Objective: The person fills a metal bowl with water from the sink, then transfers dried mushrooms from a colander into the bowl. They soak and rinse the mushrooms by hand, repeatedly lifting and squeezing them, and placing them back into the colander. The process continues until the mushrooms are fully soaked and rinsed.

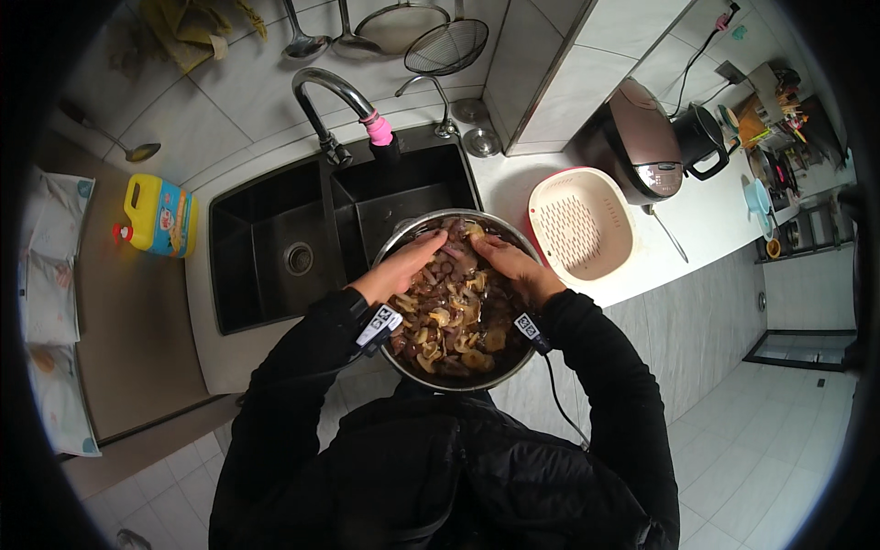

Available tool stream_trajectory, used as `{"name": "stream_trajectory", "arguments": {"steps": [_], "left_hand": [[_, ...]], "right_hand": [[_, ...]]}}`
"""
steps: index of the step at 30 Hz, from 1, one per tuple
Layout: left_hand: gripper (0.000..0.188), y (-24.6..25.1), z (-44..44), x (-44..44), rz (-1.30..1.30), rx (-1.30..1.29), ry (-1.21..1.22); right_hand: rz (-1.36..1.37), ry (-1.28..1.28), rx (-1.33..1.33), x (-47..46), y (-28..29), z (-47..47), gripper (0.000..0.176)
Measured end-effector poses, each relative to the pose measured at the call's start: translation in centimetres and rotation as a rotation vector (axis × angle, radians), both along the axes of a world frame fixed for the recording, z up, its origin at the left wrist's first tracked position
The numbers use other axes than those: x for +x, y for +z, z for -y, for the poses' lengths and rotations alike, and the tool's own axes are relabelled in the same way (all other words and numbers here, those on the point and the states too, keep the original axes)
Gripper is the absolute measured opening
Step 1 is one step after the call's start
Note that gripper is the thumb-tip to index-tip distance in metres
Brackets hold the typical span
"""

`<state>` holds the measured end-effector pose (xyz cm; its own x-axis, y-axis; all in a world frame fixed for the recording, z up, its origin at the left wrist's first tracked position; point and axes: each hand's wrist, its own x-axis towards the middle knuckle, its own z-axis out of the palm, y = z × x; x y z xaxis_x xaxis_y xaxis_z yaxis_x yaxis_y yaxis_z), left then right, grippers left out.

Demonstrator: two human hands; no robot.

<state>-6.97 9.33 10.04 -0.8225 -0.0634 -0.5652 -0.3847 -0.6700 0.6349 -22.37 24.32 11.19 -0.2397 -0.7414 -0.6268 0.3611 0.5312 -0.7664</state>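
A round metal basin point(507, 378) sits at the counter's front edge, overlapping the sink's right bowl. Brownish, purplish and yellowish food pieces point(450, 316), some of them sliced, lie wet inside it; their exact kind is unclear. My left hand point(404, 267) reaches in from the left, thumb side up. Opposite it, my right hand point(512, 262) dips in from the right. Pinkish pieces point(459, 256) show between the two hands. The lower fingers of both hands are hidden among the food, so any grip there cannot be seen.
Behind the basin are a black double sink point(275, 227) and a curved faucet point(330, 86) with a pink fitting. A cream drain basket point(584, 227) stands right, before a rice cooker point(636, 137). A yellow jug point(159, 216) is left. Strainers point(447, 45) and ladles point(306, 47) hang behind.
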Motion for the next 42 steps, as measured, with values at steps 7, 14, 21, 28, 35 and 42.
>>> {"name": "stream_trajectory", "arguments": {"steps": [7,14,21,28,35,42], "left_hand": [[0.043,-1.0,-1.4,-1.8,0.09,0.172,-0.036],[0.037,0.9,-2.7,-0.5,0.177,-0.245,-0.063],[0.05,3.3,-3.6,2.4,-0.024,-0.352,-0.163],[0.067,7.7,-2.5,5.8,-0.028,-0.192,-0.259],[0.073,6.5,-3.9,8.9,0.183,-0.189,0.128],[0.048,0.6,-3.6,5.6,0.189,0.291,-0.057]], "right_hand": [[0.46,-0.135,0.023,1.3,-2.5,0.5,0.043],[-0.274,-0.041,-0.113,3.0,0.4,-2.8,0.025],[-0.29,0.096,-0.106,3.4,3.7,-4.8,0.021],[-0.13,0.072,-0.011,3.9,9.0,-8.4,0.063],[0.149,-0.263,0.264,6.9,5.9,-10.2,0.078],[0.64,-0.425,0.035,8.0,-3.0,-7.1,0.049]]}}
